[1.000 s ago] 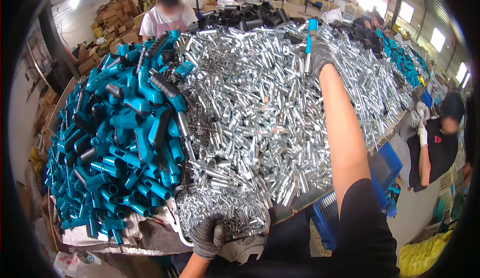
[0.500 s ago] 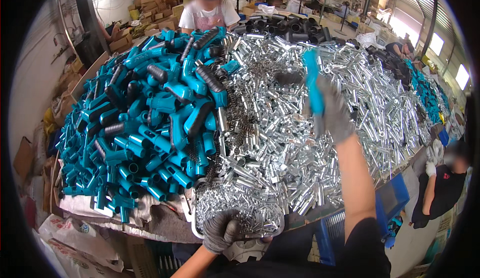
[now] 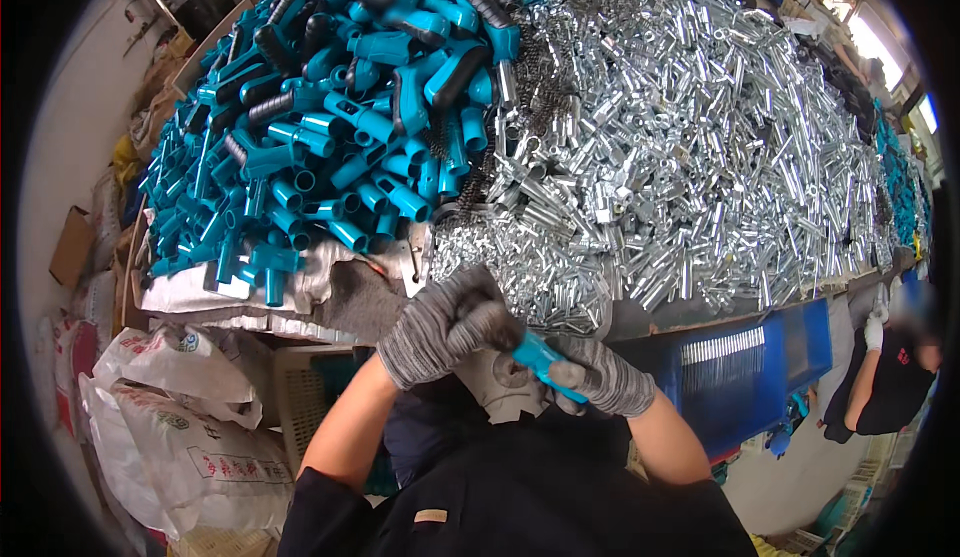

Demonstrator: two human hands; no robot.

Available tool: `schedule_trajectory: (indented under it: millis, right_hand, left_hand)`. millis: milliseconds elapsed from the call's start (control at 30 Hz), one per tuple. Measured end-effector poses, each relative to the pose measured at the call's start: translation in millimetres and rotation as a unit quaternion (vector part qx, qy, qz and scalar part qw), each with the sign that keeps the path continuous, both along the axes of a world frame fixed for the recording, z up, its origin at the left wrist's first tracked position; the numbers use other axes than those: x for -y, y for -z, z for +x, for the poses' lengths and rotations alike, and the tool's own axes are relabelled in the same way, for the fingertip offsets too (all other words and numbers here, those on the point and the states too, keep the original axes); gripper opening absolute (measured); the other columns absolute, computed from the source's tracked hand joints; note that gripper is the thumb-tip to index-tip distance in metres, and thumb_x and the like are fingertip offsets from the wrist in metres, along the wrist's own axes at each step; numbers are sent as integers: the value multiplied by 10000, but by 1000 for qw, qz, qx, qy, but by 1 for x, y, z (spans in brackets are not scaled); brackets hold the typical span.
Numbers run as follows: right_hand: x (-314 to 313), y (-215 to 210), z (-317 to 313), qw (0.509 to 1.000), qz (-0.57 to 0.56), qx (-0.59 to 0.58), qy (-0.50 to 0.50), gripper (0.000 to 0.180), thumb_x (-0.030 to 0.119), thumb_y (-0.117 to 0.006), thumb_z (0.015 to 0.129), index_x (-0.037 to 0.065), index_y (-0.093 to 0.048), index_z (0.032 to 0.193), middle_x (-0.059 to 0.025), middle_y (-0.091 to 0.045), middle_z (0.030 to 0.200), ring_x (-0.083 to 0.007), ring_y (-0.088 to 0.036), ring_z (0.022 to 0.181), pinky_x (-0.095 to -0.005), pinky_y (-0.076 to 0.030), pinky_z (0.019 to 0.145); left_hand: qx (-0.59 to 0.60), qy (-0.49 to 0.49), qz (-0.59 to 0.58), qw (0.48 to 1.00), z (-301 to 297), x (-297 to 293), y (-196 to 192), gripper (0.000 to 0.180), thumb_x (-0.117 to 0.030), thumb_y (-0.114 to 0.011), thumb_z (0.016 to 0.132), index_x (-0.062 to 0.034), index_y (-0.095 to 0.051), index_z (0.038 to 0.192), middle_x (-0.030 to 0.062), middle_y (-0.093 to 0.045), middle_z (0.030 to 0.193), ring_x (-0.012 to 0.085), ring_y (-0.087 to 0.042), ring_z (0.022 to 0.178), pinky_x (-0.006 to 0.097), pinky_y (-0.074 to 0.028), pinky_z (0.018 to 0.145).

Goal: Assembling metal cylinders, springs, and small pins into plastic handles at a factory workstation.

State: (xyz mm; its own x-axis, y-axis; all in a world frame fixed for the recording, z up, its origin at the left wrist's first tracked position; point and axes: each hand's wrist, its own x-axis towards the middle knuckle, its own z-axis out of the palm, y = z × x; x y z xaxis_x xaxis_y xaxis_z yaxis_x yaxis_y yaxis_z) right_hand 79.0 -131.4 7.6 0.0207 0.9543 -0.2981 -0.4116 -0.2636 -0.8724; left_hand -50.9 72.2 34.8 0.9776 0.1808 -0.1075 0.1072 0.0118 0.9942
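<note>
Both my hands wear grey knit gloves and meet close to my body, below the table's near edge. My right hand [image 3: 603, 377] grips a teal plastic handle [image 3: 543, 360] with a dark end. My left hand [image 3: 437, 323] closes over that dark end. Just beyond my hands lies a big heap of shiny metal tubes [image 3: 680, 157] on the table. To the left of it is a pile of teal handles with black grips [image 3: 340, 107].
A blue plastic crate [image 3: 760, 377] stands under the table edge at right. White sacks [image 3: 200, 427] lie on the floor at left, next to a pale basket [image 3: 300, 387]. Another person in a dark top and white glove [image 3: 885, 387] stands at far right.
My right hand has pulled back from the far metal heap with the teal handle, down to my body. My left hand left the table edge and joined it. My head tilted down.
</note>
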Motion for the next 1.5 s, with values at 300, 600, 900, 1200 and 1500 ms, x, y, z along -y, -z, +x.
schedule_trajectory:
  millis: [300,600,900,1200,1500]
  right_hand:
    - [-22,31,-39,967,111,167,159,658,536,-500,904,0,-468,1284,-29,-602,832,-135,-565,670,-284,-460,626]
    - [-26,9,-11,943,-14,123,309,664,672,-564,802,28,-643,945,12,-503,560,-50,-425,388,-204,-311,349]
    - [-10,30,-2,949,-40,178,257,592,609,-632,793,22,-631,869,7,-523,549,-85,-507,450,-241,-386,388]
    - [-22,24,-18,858,58,495,128,674,665,-589,771,2,-648,876,-201,-587,664,-366,-594,659,-437,-453,626]
    - [-37,27,-19,863,6,438,253,703,668,-627,748,-12,-648,928,-140,-650,749,-273,-636,728,-399,-487,706]
  left_hand:
    - [-108,-90,466,874,7,45,-15,337,-346,-504,921,-31,-615,964,199,-634,730,388,-634,701,461,-495,632]
    - [-71,-165,677,714,47,-58,42,242,-315,-489,918,-133,-627,997,139,-638,843,329,-639,748,439,-506,621]
    - [-33,-159,527,835,35,-49,-1,222,-214,-604,876,-105,-644,1065,126,-655,955,298,-629,913,400,-511,751]
    - [-41,231,470,851,26,-18,-55,353,-307,-568,911,-178,-599,1237,155,-670,855,309,-654,788,384,-514,707]
    - [-168,-276,751,576,120,-133,-47,851,-480,-598,807,-150,-190,1477,205,-591,1161,334,-610,1038,447,-498,860]
